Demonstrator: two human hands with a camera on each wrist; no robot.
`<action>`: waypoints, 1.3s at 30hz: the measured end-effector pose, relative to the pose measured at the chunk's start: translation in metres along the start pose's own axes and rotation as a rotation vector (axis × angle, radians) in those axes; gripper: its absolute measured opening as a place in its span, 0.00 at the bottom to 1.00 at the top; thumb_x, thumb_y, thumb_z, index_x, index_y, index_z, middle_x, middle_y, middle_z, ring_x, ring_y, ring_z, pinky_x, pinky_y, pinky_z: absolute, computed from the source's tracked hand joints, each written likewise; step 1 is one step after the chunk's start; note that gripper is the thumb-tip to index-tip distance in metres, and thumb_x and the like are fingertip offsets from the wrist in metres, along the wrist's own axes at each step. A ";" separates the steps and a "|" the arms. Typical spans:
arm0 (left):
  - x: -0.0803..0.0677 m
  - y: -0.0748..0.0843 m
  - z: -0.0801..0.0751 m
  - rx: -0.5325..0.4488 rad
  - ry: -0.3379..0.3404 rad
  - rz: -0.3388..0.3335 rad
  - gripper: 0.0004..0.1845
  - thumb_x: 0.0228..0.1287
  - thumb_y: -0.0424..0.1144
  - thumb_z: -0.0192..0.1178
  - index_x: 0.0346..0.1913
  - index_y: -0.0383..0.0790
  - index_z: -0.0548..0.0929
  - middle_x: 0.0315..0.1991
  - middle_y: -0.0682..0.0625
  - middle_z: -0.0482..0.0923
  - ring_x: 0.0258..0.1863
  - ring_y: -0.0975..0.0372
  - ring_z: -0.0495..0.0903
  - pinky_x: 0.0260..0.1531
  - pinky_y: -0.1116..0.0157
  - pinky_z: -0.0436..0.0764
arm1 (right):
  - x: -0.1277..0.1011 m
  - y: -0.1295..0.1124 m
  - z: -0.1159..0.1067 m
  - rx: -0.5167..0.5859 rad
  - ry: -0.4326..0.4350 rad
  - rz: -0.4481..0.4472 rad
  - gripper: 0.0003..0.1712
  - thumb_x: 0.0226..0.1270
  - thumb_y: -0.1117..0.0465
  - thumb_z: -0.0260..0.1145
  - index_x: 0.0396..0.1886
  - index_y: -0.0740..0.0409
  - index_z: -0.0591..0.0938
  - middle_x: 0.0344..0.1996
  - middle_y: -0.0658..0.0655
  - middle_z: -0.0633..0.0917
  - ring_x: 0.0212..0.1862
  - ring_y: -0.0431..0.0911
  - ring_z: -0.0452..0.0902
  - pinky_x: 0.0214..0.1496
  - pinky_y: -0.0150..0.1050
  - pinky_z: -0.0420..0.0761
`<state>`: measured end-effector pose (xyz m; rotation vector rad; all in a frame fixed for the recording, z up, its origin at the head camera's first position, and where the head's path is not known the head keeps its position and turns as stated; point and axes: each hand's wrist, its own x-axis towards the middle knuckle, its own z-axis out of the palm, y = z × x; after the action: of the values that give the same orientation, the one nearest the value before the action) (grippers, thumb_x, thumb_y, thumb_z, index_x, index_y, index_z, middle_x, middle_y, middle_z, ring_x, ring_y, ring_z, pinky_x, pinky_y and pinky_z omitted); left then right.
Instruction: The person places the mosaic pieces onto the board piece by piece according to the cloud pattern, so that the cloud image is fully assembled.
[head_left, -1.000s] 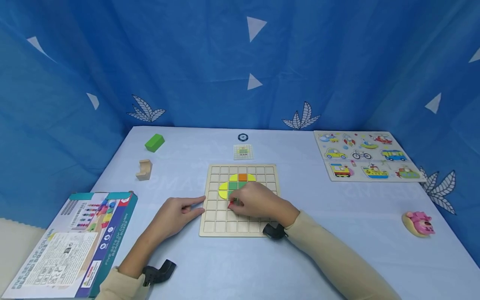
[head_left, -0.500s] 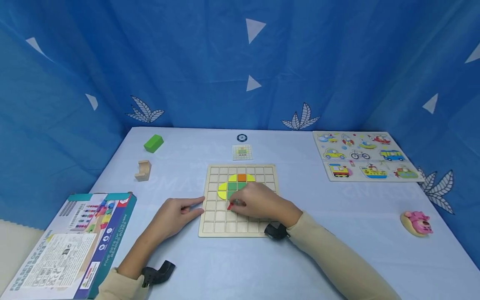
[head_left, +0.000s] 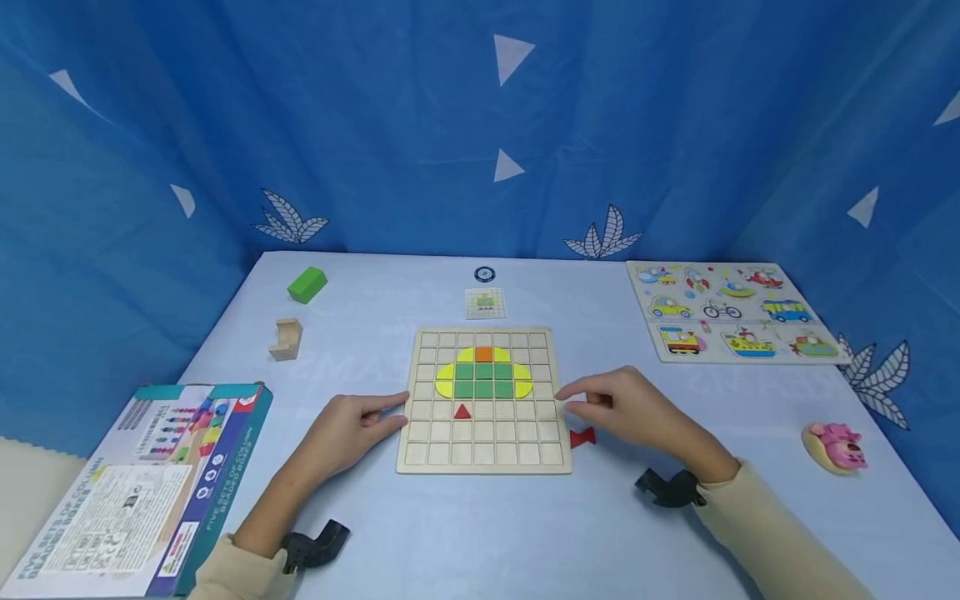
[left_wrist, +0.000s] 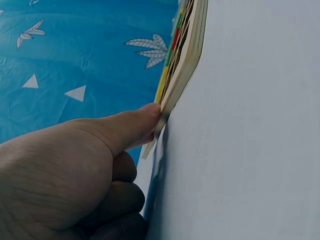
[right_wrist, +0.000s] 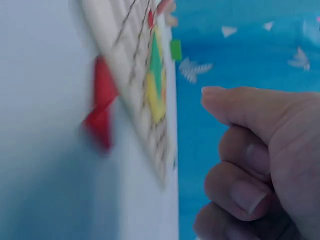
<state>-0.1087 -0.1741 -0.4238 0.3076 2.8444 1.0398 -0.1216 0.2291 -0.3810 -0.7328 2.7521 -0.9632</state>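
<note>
A square wooden grid board lies in the middle of the table. On it sit green squares, an orange square, rounded yellow pieces and a red triangle. My left hand touches the board's left edge with thumb and index finger apart; the left wrist view has the thumb against that edge. Holding nothing, my right hand is beside the right edge, thumb and index finger apart, other fingers curled. Red triangular pieces lie below it, right by the board.
Behind the board are a small pattern card and a dark round disc. A green block, a wooden block and a box stand left. To the right lie a vehicle puzzle and a pink figure.
My right hand has let go of the red triangle, left it on the grid below the green squares, and moved right off the board. The left hand has stayed at the left edge.
</note>
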 end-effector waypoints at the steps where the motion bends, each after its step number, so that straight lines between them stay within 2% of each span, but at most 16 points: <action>1: 0.000 0.000 0.000 -0.002 0.000 0.000 0.22 0.64 0.47 0.72 0.60 0.49 0.87 0.13 0.55 0.65 0.13 0.63 0.64 0.16 0.65 0.63 | -0.007 0.006 -0.001 0.008 0.003 0.022 0.11 0.66 0.60 0.75 0.47 0.49 0.91 0.13 0.41 0.70 0.18 0.39 0.67 0.21 0.32 0.67; 4: -0.001 -0.001 0.000 -0.002 -0.001 0.000 0.22 0.64 0.47 0.73 0.60 0.49 0.87 0.13 0.55 0.65 0.14 0.63 0.64 0.16 0.65 0.63 | -0.025 0.021 -0.001 0.004 0.002 0.073 0.12 0.64 0.60 0.76 0.47 0.48 0.91 0.14 0.41 0.71 0.19 0.38 0.67 0.23 0.32 0.68; 7: -0.001 -0.001 0.000 0.002 0.001 0.003 0.22 0.64 0.47 0.72 0.60 0.50 0.87 0.13 0.56 0.65 0.13 0.63 0.64 0.16 0.65 0.63 | -0.036 0.026 0.001 -0.063 0.001 0.088 0.14 0.63 0.56 0.78 0.48 0.47 0.91 0.14 0.40 0.70 0.19 0.37 0.66 0.23 0.32 0.67; 12: 0.000 0.002 0.001 0.002 -0.003 0.002 0.22 0.64 0.47 0.72 0.60 0.50 0.87 0.12 0.56 0.65 0.13 0.63 0.64 0.16 0.65 0.63 | -0.044 0.023 0.006 -0.220 0.033 0.075 0.16 0.58 0.49 0.80 0.46 0.44 0.91 0.13 0.38 0.67 0.18 0.34 0.62 0.23 0.32 0.64; 16: 0.001 0.003 0.001 0.002 -0.006 -0.001 0.22 0.64 0.47 0.73 0.60 0.50 0.87 0.12 0.55 0.65 0.14 0.63 0.64 0.17 0.65 0.62 | -0.045 0.022 0.010 -0.269 0.051 0.063 0.14 0.58 0.49 0.80 0.44 0.43 0.91 0.13 0.37 0.66 0.19 0.33 0.62 0.23 0.31 0.63; 24: 0.000 0.001 0.001 0.004 -0.002 -0.020 0.22 0.64 0.47 0.72 0.60 0.50 0.87 0.13 0.55 0.65 0.14 0.63 0.64 0.17 0.65 0.62 | -0.043 0.024 0.014 -0.255 0.049 0.036 0.11 0.59 0.54 0.80 0.42 0.44 0.90 0.13 0.37 0.65 0.18 0.32 0.60 0.22 0.31 0.63; 31: 0.000 0.000 -0.001 0.003 0.007 0.003 0.22 0.64 0.47 0.72 0.60 0.49 0.87 0.13 0.56 0.64 0.14 0.64 0.63 0.17 0.65 0.61 | -0.041 0.024 0.016 -0.241 0.054 0.020 0.10 0.59 0.57 0.78 0.41 0.49 0.89 0.13 0.37 0.65 0.17 0.32 0.59 0.21 0.30 0.60; 39: -0.001 0.000 0.000 0.003 0.000 0.003 0.22 0.64 0.47 0.72 0.60 0.49 0.87 0.13 0.56 0.65 0.14 0.63 0.64 0.17 0.65 0.63 | -0.041 0.022 0.017 -0.199 0.068 0.021 0.10 0.59 0.58 0.78 0.40 0.47 0.88 0.13 0.37 0.65 0.16 0.32 0.60 0.20 0.30 0.61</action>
<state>-0.1080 -0.1746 -0.4236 0.3120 2.8464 1.0358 -0.0902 0.2547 -0.4095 -0.7100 2.9397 -0.7297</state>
